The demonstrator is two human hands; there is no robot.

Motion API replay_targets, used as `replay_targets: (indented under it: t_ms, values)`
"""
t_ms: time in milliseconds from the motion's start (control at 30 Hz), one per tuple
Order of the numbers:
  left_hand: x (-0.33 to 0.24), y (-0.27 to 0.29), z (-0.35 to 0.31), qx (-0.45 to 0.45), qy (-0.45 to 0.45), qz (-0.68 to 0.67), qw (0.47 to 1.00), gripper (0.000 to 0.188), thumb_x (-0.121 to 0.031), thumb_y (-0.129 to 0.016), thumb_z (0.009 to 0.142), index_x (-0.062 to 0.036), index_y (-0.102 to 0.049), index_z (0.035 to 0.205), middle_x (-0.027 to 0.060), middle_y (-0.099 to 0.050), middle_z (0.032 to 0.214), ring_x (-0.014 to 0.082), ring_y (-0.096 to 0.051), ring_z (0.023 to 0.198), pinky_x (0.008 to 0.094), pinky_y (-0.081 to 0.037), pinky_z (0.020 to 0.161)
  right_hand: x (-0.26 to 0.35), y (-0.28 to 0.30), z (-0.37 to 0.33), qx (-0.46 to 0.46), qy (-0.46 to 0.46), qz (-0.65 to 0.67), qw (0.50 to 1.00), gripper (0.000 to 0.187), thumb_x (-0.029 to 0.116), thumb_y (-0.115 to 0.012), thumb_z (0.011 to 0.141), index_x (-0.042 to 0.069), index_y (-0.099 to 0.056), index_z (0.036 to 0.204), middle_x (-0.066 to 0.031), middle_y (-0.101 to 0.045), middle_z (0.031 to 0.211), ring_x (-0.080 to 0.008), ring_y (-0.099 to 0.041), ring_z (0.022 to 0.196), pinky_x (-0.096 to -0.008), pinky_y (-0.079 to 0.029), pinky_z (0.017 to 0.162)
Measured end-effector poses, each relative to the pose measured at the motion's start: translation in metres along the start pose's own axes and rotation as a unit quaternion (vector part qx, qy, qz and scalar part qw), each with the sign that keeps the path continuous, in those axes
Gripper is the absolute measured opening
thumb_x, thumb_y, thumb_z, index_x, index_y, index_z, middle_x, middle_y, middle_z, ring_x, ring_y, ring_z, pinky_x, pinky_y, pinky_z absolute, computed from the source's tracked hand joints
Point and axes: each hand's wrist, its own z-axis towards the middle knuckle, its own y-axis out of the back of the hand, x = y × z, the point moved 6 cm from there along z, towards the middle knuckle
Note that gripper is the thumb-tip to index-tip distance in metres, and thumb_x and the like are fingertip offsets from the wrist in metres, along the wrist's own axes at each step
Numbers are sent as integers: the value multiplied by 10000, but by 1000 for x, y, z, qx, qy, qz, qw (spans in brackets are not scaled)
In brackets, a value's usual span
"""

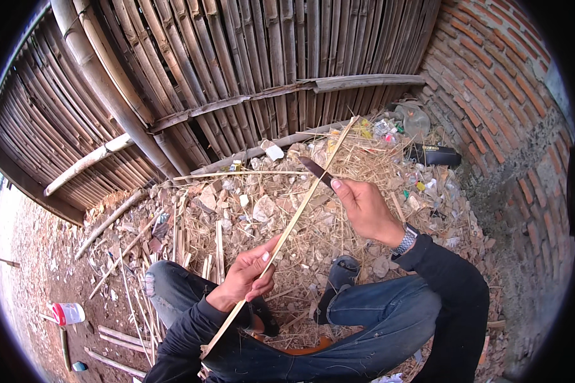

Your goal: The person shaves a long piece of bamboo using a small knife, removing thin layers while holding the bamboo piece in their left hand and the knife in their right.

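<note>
So the left hand (240,273) had its fingers wrapped around a long, thin, pale yellow strip (299,214), looks like split bamboo, gripping it below the middle. The strip ran on a slant, lower end down by the left thigh of the faded blue jeans (383,306), upper end pointing off toward the slatted brown bamboo wall (255,51). The right hand (367,209), with a silver metal-band watch (406,240) on the wrist, was closed around the handle of a dark-bladed knife (312,168), thumb out front. The blade crossed the strip's upper part; couldn't tell if the edge was actually biting in. Below all that was rubbly, straw-littered ground (262,207), plus a red-and-clear plastic container (74,313) way off left and a black oblong case (439,156) near the red brick wall (492,83).
</note>
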Motion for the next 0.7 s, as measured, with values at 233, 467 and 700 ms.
replay_targets:
  t_ms: [233,467,700]
  values:
    - [-3,-4,0,4,-11,21,1000,518,-224,-408,1133,-107,-298,1625,-16,-388,551,80,-350,357,209,-345,385,0,8,11,-28,-2,25,999,493,326,-494,1104,12,-524,725,-86,-422,509,-202,-451,434,-404,-338,470]
    - [-8,-3,-5,17,-18,-51,998,522,-213,-405,1132,-121,-286,1631,-14,-367,547,85,-335,356,215,-332,376,11,2,20,-18,33,32,999,457,285,-495,1103,15,-558,740,-111,-451,503,-214,-466,409,-400,-346,451]
    - [-4,2,-3,-6,4,-111,994,493,-169,-372,1133,-121,-311,1620,-14,-380,541,93,-369,347,235,-304,380,46,-52,-22,104,76,66,989,478,314,-454,1125,9,-587,782,-69,-449,515,-172,-491,453,-378,-366,467]
